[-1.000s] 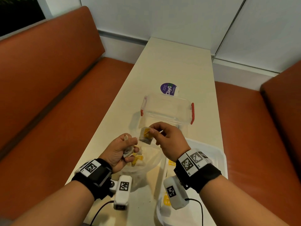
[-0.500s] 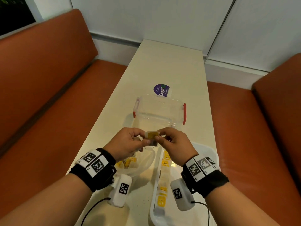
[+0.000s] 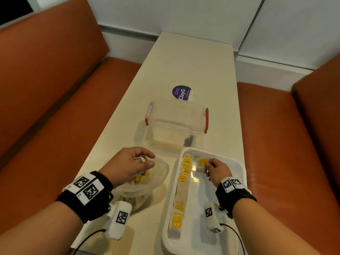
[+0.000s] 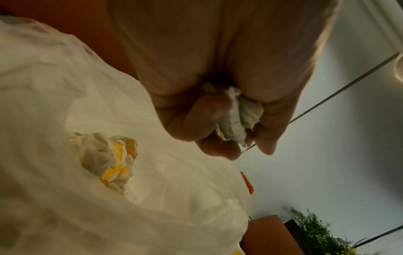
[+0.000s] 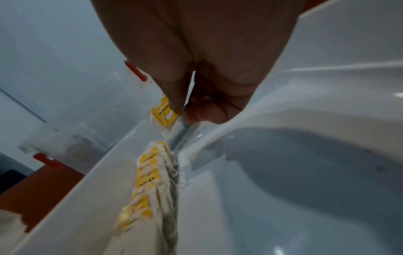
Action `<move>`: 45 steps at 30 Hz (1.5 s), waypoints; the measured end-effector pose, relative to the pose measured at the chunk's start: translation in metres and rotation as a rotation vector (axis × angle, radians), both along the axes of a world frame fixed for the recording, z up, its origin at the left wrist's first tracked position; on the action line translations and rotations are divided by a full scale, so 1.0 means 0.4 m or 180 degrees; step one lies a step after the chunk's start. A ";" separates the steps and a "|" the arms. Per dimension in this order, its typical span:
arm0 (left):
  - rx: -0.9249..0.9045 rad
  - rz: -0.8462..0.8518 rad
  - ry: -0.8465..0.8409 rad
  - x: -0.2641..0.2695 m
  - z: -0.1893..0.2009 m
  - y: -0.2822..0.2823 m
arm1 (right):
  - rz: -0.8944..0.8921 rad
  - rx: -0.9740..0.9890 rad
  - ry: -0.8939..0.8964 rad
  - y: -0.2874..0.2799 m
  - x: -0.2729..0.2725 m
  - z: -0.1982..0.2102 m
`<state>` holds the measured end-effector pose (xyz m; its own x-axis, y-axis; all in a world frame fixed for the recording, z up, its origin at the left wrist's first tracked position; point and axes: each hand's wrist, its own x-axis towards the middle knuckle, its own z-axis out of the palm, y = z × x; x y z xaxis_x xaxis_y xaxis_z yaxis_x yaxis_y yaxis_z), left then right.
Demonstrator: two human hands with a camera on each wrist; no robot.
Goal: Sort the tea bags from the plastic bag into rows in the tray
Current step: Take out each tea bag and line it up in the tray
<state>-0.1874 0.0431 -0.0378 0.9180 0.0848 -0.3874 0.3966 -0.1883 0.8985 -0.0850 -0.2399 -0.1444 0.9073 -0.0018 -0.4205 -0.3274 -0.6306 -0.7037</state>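
Head view: right hand (image 3: 216, 172) inside the white tray (image 3: 239, 173), fingers curled, pinching a yellow-tagged tea bag (image 3: 202, 163) at the far end, just right of the row of tea bags (image 3: 182, 188) along the left wall. Left hand (image 3: 128, 167) over the plastic bag (image 3: 158, 178). Left wrist view: fingers closed around a crumpled white wad (image 4: 236, 119); loose bags (image 4: 106, 155) in the plastic. Right wrist view: fingertips (image 5: 176, 101) pinch the tag.
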 end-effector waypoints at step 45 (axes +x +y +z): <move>-0.1655 0.0660 0.0183 0.016 -0.006 -0.066 | 0.1319 0.0426 -0.1028 0.287 -0.139 0.269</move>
<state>-0.1812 0.0167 -0.0401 0.8787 0.0457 -0.4752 0.4291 0.3606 0.8282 -0.1405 -0.1251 -0.0369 0.9037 0.4182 -0.0921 0.1760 -0.5589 -0.8104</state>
